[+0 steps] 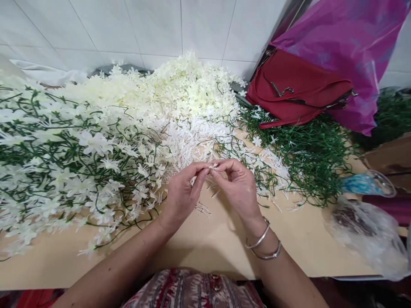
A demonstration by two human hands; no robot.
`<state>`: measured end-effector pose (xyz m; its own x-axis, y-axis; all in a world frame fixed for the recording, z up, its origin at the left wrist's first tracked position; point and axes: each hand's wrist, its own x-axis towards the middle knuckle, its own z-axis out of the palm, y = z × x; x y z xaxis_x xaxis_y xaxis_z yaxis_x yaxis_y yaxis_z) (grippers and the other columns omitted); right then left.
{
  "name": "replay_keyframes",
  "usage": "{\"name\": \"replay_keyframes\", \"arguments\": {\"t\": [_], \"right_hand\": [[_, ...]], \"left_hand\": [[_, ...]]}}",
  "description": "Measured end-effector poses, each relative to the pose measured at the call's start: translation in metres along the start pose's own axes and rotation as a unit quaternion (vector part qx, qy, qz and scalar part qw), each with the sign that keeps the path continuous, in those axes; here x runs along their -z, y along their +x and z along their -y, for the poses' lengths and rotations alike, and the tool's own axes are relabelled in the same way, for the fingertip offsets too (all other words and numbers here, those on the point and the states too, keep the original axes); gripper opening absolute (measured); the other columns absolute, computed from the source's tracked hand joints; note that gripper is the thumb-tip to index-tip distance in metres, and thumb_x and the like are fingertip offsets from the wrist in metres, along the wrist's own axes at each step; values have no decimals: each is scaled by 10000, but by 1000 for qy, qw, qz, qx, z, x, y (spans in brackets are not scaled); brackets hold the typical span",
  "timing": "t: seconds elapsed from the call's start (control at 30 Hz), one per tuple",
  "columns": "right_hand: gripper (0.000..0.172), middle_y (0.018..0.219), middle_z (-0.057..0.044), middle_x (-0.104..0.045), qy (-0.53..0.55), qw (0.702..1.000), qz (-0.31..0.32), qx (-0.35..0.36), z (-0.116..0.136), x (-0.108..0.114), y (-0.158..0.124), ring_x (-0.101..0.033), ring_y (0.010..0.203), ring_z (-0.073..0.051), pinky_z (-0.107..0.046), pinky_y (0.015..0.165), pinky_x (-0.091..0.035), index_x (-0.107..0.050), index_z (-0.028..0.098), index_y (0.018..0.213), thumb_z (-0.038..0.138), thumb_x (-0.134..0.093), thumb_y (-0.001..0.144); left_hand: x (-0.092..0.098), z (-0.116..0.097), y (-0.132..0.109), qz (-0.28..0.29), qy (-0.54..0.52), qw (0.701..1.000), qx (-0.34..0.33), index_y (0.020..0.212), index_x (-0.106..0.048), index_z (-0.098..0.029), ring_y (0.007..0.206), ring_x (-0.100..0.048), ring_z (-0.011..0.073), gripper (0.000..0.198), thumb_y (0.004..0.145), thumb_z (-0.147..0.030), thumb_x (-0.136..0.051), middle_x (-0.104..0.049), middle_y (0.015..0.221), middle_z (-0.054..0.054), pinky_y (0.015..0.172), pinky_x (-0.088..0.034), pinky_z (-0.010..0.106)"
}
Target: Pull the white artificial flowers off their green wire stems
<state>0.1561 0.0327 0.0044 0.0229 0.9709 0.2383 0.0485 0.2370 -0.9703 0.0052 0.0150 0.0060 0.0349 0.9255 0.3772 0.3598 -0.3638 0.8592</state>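
My left hand [183,194] and my right hand [239,188] meet fingertip to fingertip above the table. Both are closed in a pinch on a small white artificial flower part [213,166], mostly covered by the fingers. Just beyond them spreads a heap of thin white stamen pieces [188,139]. Behind that rises a mound of loose cream-white artificial petals [192,83]. On the left lie many white flowers on green stems [96,145] in a thick pile. Bare green plastic stems [308,149] are heaped to the right.
A red handbag [298,85] rests on the green stems, beside a purple plastic bag [349,51]. At the right edge are a clear plastic bag [369,235], a blue-and-white patterned item [361,184] and a cardboard box [390,160]. A tiled wall [154,30] stands behind the table [295,244].
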Motion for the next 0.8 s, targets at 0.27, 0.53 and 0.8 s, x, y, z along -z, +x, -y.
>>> {"name": "replay_keyframes", "arguments": {"t": [0.27, 0.53, 0.8], "right_hand": [[96, 844, 3, -708, -40, 996, -80, 17, -5, 8, 4, -661, 844, -184, -365, 860, -531, -708, 240, 834, 181, -782, 823], [50, 839, 6, -711, -99, 993, -59, 31, -7, 15, 8, -617, 799, -167, -346, 795, -487, -748, 229, 836, 187, -735, 860], [28, 818, -3, -735, -42, 997, -57, -21, -10, 17, 8, -629, 791, -172, -346, 801, -491, -761, 232, 807, 232, -789, 807]], "left_hand": [[35, -9, 9, -40, 37, 997, 53, 1158, -656, -213, 923, -763, 157, 148, 1020, -256, -627, -764, 1122, 50, 835, -581, 265], [69, -9, -32, 207, 198, 954, -91, 1100, -669, -212, 984, -726, 177, 114, 1060, -221, -563, -725, 1127, 58, 837, -562, 280], [64, 7, -43, 280, 297, 907, -101, 974, -680, -185, 965, -655, 237, 208, 1083, -249, -515, -712, 1015, 62, 887, -503, 383]]}}
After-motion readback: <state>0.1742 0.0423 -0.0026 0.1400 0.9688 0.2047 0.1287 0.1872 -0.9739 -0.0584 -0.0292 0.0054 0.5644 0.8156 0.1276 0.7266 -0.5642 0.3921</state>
